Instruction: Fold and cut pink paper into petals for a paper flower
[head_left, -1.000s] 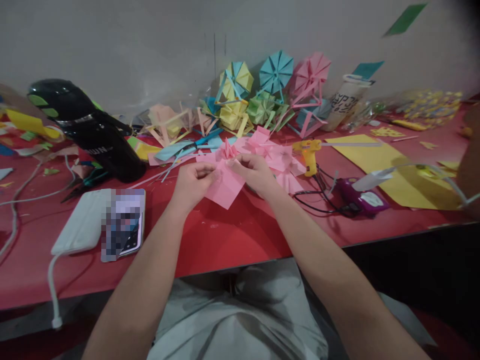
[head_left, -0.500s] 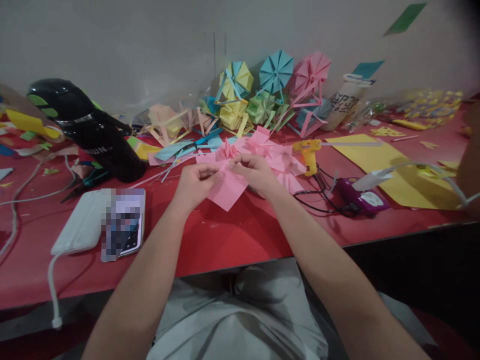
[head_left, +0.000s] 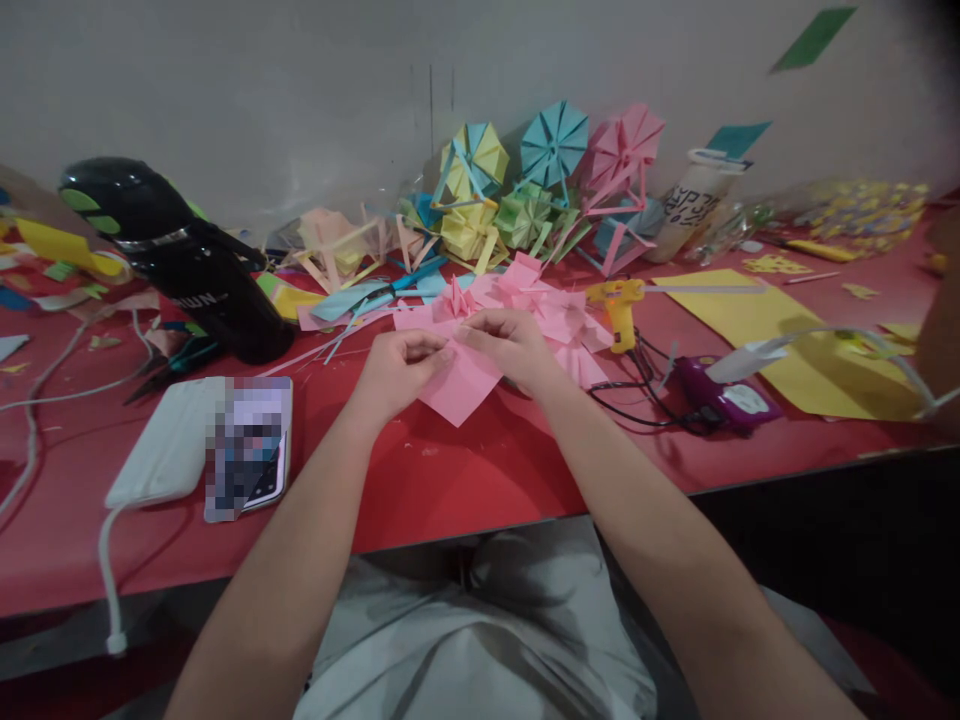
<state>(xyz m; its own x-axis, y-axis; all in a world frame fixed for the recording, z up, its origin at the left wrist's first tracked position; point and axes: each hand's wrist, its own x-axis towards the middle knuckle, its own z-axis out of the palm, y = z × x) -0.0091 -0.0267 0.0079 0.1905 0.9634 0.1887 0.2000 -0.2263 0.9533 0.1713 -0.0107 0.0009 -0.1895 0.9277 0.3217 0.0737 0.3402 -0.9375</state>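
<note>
Between my two hands is a square sheet of pink paper (head_left: 460,385), one corner pointing toward me. My left hand (head_left: 400,368) pinches its left side with thumb and bent fingers. On the other side my right hand (head_left: 512,347) grips the upper right part, thumb pressed on the paper. Just behind lies a heap of folded pink paper pieces (head_left: 529,285), partly hidden by my right hand. A yellow glue gun (head_left: 619,312) rests to the right of that heap.
Folded paper wheels (head_left: 555,145) in several colours lean on the wall. On the left are a black bottle (head_left: 202,270), a white power bank (head_left: 166,440) and a phone (head_left: 251,445). A purple plug adapter (head_left: 724,395) with cables and yellow sheets (head_left: 795,350) lie on the right.
Both hands keep their pinch on the pink paper. Its near corner sits very slightly lower and to the right; the whole view has shifted a touch.
</note>
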